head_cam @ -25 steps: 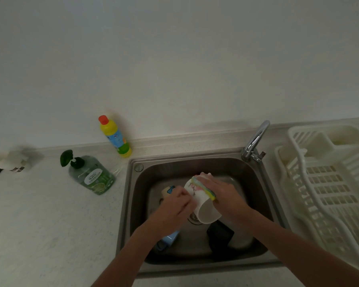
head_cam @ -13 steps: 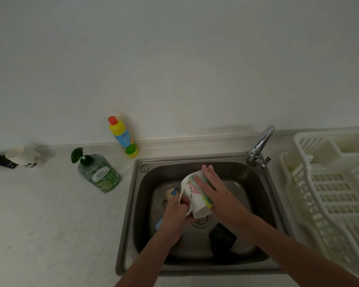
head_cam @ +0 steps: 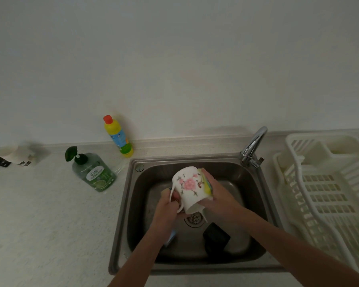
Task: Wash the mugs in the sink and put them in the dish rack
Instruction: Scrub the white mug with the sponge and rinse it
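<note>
A white mug with a pink flower print (head_cam: 190, 188) is held tilted over the steel sink (head_cam: 255, 183). My left hand (head_cam: 167, 210) grips it by the handle, fingers through the loop. My right hand (head_cam: 220, 195) presses a yellow-green sponge (head_cam: 206, 184) against the mug's right side. A black mug (head_cam: 216, 238) lies in the basin at the front right. A blue-patterned mug (head_cam: 170, 238) shows partly under my left forearm. The cream dish rack (head_cam: 323, 189) stands on the counter right of the sink.
The tap (head_cam: 252, 147) rises at the sink's back right corner. A green soap pump bottle (head_cam: 92, 172) and a yellow bottle with a red cap (head_cam: 118, 137) stand left of the sink. A white tube (head_cam: 17, 156) lies at the far left by the wall.
The mug has turned so its flower print faces up, and its handle now points left. My left hand shifted from the mug's body to the handle. The sponge moved to the mug's right side.
</note>
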The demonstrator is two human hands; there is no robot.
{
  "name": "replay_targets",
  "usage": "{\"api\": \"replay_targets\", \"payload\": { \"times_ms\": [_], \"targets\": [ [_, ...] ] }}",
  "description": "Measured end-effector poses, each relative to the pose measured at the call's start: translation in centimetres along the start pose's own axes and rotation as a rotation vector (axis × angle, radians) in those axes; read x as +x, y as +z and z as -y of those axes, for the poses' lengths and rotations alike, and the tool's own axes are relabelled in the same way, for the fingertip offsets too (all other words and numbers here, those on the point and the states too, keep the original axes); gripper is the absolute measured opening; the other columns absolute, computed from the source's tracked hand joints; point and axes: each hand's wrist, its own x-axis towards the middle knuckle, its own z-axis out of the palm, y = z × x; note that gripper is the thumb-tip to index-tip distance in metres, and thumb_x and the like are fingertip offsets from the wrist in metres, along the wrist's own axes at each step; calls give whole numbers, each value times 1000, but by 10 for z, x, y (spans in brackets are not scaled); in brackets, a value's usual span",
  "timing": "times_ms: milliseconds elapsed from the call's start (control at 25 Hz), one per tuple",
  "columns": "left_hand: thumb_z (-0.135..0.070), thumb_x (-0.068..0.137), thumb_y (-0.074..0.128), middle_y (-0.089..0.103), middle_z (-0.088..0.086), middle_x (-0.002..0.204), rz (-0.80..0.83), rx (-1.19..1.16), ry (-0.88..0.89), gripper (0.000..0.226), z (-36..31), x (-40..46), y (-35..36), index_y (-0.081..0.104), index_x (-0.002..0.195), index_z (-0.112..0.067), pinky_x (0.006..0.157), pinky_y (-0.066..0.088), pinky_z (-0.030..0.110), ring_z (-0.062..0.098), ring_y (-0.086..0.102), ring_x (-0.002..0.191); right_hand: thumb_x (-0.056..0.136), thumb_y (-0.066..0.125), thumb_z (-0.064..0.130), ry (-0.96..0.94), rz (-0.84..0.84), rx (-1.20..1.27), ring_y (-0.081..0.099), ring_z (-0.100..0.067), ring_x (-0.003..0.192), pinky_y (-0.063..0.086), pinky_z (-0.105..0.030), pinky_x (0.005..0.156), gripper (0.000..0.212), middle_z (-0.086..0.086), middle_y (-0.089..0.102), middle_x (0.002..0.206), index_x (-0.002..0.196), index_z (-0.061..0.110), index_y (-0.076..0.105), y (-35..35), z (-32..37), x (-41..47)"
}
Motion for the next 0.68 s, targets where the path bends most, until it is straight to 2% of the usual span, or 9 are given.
{"api": "replay_targets", "payload": {
  "times_ms": [40, 160, 240, 320, 400, 480, 520, 600, 680],
  "targets": [
    [5, 94, 40, 65, 15, 113, -17, 18, 1, 25, 1, 3, -2, 55, 113, -2, 69, 61, 36, 27, 67, 102, 87, 73, 27, -40, -11, -21, 34, -10, 141, 42, -12, 99, 92, 15, 31, 149, 149, 41, 8, 4, -3, -6],
    [4, 93, 40, 63, 14, 108, -12, 245, 39, 22, -1, 4, 1, 56, 105, -7, 75, 62, 41, 26, 65, 99, 92, 62, 26, -215, -60, -409, 5, -27, 152, 38, -40, 115, 87, 4, -11, 165, 157, 32, 4, 21, -7, -19],
    [3, 94, 41, 63, 12, 104, 40, 341, 79, 21, -4, 1, 5, 57, 103, -9, 82, 59, 48, 27, 65, 98, 87, 63, 29, -357, -99, -655, -5, -41, 150, 30, -50, 114, 89, -4, -13, 165, 158, 28, 9, 25, -6, -14],
    [3, 95, 42, 64, 13, 106, 84, 315, 77, 20, -6, 0, 5, 56, 104, -7, 84, 58, 51, 28, 65, 100, 83, 69, 32, -366, -68, -650, -10, -40, 150, 27, -48, 112, 94, -2, -12, 165, 157, 30, 11, 20, -2, -4],
    [4, 94, 41, 64, 17, 107, 76, 247, 41, 17, -4, 3, 1, 55, 102, -1, 84, 59, 50, 31, 65, 102, 79, 77, 30, -245, -53, -417, 1, -30, 152, 35, -42, 113, 105, 4, -10, 164, 157, 34, 8, 10, 0, 3],
    [7, 91, 40, 65, 22, 111, 38, 130, 7, 21, 2, 6, -5, 54, 106, 2, 83, 59, 53, 33, 66, 104, 78, 81, 21, -38, -3, 23, 26, -13, 146, 44, -27, 106, 108, 5, 14, 159, 156, 30, 8, 4, 2, 4],
    [6, 90, 41, 65, 21, 114, 23, 80, -7, 25, 5, 8, -8, 55, 111, 2, 82, 59, 52, 32, 67, 104, 80, 80, 16, -2, 1, 127, 35, -4, 139, 42, -16, 101, 102, 7, 28, 151, 155, 26, 12, 4, 2, 2],
    [4, 91, 42, 65, 17, 114, -1, 83, -4, 26, 6, 10, -8, 55, 113, -2, 80, 61, 48, 29, 67, 104, 87, 72, 18, -56, -19, -1, 28, -3, 143, 37, -9, 101, 92, 7, 25, 154, 155, 27, 11, 13, 1, -7],
    [3, 91, 42, 65, 14, 108, -17, 185, 17, 24, 4, 10, -1, 56, 108, -6, 80, 61, 44, 26, 66, 100, 90, 61, 29, -215, -108, -375, 5, -25, 152, 35, -31, 115, 84, 0, -1, 165, 157, 29, 10, 28, -6, -13]
  ]
}}
